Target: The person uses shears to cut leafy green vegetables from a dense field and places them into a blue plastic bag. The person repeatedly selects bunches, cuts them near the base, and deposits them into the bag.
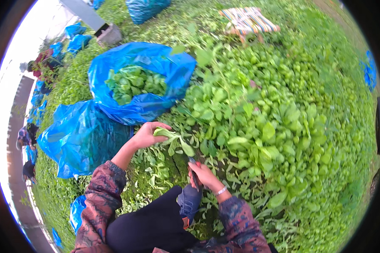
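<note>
Between the fingers of my left hand (148,135) is a small leafy green plant (178,138), its leaves spreading toward my right side. My right hand (203,176) grips a knife (194,177) with a dark and red handle; its blade tip lies close to the plant's lower leaf, and I cannot tell if they touch. Just beyond my left hand, an open blue plastic bag (139,110) holds a heap of picked leafy greens (136,83). A second blue bag (82,139), bulging and dark with contents, leans beside it on the left.
Dense leafy greens (272,126) grow across the right side. A low folding stool (250,20) with a striped seat stands at the back. A grey post (85,14) rises from a concrete footing (110,34). People (28,136) crouch at the far left among more blue bags.
</note>
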{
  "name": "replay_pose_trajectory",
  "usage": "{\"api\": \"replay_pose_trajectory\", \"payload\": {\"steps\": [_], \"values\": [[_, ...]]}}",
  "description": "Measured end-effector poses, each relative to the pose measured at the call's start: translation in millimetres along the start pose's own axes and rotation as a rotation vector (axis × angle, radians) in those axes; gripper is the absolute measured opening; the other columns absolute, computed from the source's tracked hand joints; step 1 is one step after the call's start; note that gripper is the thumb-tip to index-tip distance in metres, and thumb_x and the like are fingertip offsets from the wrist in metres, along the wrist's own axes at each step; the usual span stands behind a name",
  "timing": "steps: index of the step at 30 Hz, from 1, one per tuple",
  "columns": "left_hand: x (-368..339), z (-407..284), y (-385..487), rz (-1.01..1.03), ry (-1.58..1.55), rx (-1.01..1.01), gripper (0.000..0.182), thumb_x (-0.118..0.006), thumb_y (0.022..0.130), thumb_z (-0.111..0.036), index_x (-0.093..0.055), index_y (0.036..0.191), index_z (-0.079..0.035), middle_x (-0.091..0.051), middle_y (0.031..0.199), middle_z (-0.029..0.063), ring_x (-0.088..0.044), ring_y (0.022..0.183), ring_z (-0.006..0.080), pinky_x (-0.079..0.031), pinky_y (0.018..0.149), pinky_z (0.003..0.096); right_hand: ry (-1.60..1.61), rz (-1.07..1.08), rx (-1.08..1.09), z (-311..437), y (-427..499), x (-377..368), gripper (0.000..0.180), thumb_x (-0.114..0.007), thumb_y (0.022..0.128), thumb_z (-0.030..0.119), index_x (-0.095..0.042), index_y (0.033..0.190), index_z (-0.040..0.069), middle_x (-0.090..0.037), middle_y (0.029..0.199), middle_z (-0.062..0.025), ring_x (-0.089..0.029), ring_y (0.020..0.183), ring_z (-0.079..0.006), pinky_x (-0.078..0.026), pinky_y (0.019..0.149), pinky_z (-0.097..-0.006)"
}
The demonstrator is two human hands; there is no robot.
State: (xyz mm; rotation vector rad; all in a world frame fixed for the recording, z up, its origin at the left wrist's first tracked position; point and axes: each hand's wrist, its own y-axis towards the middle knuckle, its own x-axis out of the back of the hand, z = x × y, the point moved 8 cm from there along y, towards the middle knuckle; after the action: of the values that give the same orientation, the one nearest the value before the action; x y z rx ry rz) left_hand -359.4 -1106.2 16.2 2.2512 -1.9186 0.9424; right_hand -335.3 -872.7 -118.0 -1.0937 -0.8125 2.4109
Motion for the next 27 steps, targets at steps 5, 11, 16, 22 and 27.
{"api": "replay_pose_trajectory", "payload": {"steps": [5, 11, 16, 22, 27], "values": [[105, -86, -17, -0.333, -0.041, -0.219, 0.020, -0.073, 0.080, -0.001, -0.066, 0.098, -0.002, -0.070, 0.100, 0.0026, -0.064, 0.089, 0.0106, -0.052, 0.078, 0.0291, -0.080, -0.022, -0.022, -15, -33, -4, 0.039, -0.052, 0.099, 0.039, -0.055, 0.087, 0.003, -0.064, 0.065, -0.0080, -0.062, 0.051, -0.0170, -0.051, 0.049, -0.0276], [270, -113, -10, -0.983, 0.864, -0.004, 0.040, -0.067, 0.070, -0.004, -0.063, 0.110, -0.009, -0.068, 0.098, 0.0123, -0.064, 0.095, 0.0320, -0.052, 0.083, 0.0376, -0.235, -0.020, -0.019, -50, -50, -10, 0.039, -0.055, 0.098, 0.035, -0.058, 0.084, -0.001, -0.065, 0.067, -0.0072, -0.064, 0.055, -0.0161, -0.051, 0.055, -0.0279], [265, -83, 40, -0.695, 1.072, -0.087, 0.041, -0.062, 0.069, -0.005, -0.067, 0.109, -0.013, -0.065, 0.110, 0.0132, -0.056, 0.113, 0.0333, -0.047, 0.095, 0.0416, -0.302, -0.031, -0.014, -63, -56, -13, 0.036, -0.056, 0.097, 0.034, -0.059, 0.085, 0.000, -0.066, 0.067, -0.0061, -0.064, 0.057, -0.0144, -0.051, 0.056, -0.0273], [255, -25, 79, -0.639, 1.049, 0.103, 0.032, -0.068, 0.079, -0.019, -0.070, 0.110, -0.017, -0.063, 0.113, 0.0107, -0.055, 0.116, 0.0314, -0.046, 0.098, 0.0406, -0.290, -0.061, -0.038, -61, -62, -12, 0.034, -0.056, 0.097, 0.032, -0.058, 0.087, 0.000, -0.066, 0.068, -0.0059, -0.064, 0.057, -0.0140, -0.051, 0.057, -0.0272], [270, 0, 91, -0.750, 0.943, 0.125, 0.023, -0.071, 0.081, -0.029, -0.074, 0.096, -0.012, -0.068, 0.102, 0.0147, -0.064, 0.096, 0.0329, -0.051, 0.085, 0.0437, -0.322, -0.079, -0.026, -57, -65, -9, 0.030, -0.055, 0.098, 0.029, -0.058, 0.091, 0.000, -0.066, 0.072, -0.0063, -0.065, 0.060, -0.0140, -0.051, 0.058, -0.0270]]}}
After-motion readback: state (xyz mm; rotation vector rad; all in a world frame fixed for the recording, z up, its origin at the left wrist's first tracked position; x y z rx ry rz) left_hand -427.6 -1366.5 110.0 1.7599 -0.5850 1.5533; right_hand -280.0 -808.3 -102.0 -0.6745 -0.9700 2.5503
